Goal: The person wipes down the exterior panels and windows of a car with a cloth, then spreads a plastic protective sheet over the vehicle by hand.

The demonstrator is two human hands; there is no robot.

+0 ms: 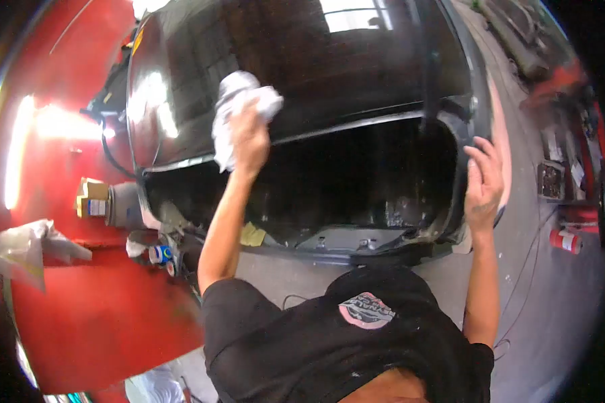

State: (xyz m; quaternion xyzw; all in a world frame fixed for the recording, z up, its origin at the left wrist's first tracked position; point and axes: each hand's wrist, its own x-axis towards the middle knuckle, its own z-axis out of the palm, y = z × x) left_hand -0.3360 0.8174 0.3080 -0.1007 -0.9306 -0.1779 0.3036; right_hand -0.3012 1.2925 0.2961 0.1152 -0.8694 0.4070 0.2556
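"Blk T-shirt's (pixel 269 336) closest to me. L hand (pixel 250 138)?"
"Gripping a bunched wht cloth (pixel 238 86) over the dark glossy car panel (pixel 356 74), just abv the open cavity (pixel 356 174)."
"And R hand (pixel 485 185)?"
"Loosely spread, slightly curled, by the car's R edge (pixel 478 87); can't tell if it's touching."

Dark car (pixel 346 70) cropped at top

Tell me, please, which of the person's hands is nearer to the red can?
Right. The right hand is at the right edge of the car, with the red can off to its right. The left hand is farther left, holding the cloth.
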